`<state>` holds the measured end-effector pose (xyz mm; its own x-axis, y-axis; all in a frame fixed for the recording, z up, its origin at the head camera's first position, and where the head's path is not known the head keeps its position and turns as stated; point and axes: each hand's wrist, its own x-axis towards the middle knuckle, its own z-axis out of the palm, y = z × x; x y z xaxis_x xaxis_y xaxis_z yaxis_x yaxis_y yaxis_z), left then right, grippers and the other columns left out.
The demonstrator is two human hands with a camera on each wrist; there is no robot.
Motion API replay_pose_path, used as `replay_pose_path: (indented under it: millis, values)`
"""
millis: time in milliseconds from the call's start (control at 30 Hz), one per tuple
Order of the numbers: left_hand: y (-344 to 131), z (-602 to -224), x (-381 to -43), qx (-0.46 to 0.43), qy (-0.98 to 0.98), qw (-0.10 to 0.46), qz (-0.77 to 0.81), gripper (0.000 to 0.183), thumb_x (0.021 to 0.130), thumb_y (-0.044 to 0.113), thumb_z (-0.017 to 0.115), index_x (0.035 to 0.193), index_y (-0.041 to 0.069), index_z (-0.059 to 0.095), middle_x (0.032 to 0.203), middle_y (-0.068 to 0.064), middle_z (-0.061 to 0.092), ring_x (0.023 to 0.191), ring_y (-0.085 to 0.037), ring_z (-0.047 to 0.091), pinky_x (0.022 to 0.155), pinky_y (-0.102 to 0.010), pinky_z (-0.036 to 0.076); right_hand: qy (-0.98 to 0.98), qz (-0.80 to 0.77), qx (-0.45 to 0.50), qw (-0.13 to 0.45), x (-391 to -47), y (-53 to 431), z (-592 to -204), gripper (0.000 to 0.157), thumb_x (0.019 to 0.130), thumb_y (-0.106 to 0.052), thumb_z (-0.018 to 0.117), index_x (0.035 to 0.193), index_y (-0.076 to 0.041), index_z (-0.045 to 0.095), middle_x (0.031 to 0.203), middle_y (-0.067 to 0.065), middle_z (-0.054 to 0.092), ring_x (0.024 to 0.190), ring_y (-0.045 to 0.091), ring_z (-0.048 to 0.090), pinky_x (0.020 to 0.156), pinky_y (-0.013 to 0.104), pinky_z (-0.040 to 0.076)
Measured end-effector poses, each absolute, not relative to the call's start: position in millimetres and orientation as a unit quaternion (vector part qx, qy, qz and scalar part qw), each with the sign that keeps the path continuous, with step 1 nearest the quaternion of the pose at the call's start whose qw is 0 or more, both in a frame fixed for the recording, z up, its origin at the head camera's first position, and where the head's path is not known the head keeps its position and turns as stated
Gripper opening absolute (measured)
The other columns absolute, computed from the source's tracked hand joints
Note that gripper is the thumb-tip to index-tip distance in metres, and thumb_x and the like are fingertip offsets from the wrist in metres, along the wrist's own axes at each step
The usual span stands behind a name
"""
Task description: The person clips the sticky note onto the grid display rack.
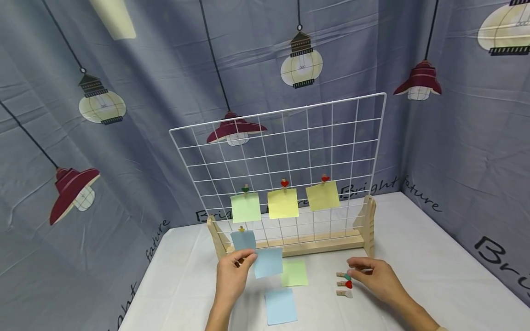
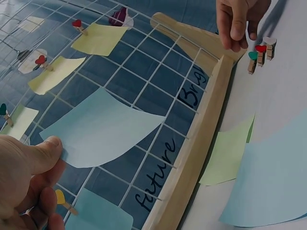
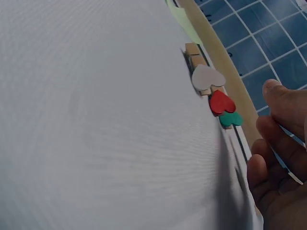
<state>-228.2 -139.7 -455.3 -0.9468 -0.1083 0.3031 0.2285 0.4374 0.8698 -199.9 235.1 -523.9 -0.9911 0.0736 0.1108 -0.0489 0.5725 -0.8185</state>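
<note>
My left hand point(image 1: 231, 276) pinches a pale blue paper note point(image 1: 268, 263) by its left edge between thumb and fingers. The note is held up before the lower part of a white wire grid point(image 1: 306, 107), beside another blue note point(image 1: 243, 240) hung by a yellow-topped clip. Over the table at the right, my right hand point(image 1: 378, 278) is empty, its fingers loosely bent and thumb apart. Closest to it lies a small wooden clothespin with a green heart point(image 3: 231, 118), followed by one with a red heart point(image 3: 222, 102) and one with a white heart point(image 3: 207, 77).
Higher on the grid, heart clips hold a green note point(image 1: 246, 209) and two yellow notes point(image 1: 283, 204). A wooden stand point(image 1: 327, 244) supports the grid. On the white table lie a loose green note point(image 1: 295, 273) and, nearer, a blue note point(image 1: 281, 307). Printed curtains surround the table.
</note>
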Motion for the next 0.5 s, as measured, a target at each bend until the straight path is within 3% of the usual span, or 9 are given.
replay_pose_path:
  millis: [233,500]
  values:
    - [-139.2,-453.1,-225.8,-0.036,-0.833,0.155,-0.529,0.006,0.087,0.019,0.083,0.093,0.017,0.083,0.085,0.004,0.076,0.072,-0.01,0.055,0.062,-0.023,0.046,-0.898,0.435,-0.024,0.065,-201.4,235.0,-531.3,0.03,0.09,-0.027,0.081,0.114,-0.01,0.078,0.107,0.003,0.078,0.086,0.006,0.067,0.073,0.023,0.053]
    - [-138.0,-453.8,-225.9,-0.04,-0.834,0.159,-0.526,0.005,0.087,0.02,0.083,0.092,0.019,0.083,0.085,0.005,0.076,0.072,-0.009,0.055,0.062,-0.023,0.045,-0.915,0.398,-0.002,0.066,-201.5,234.8,-532.4,0.021,0.089,-0.026,0.081,0.107,-0.015,0.08,0.106,-0.002,0.077,0.093,0.011,0.068,0.077,0.023,0.053]
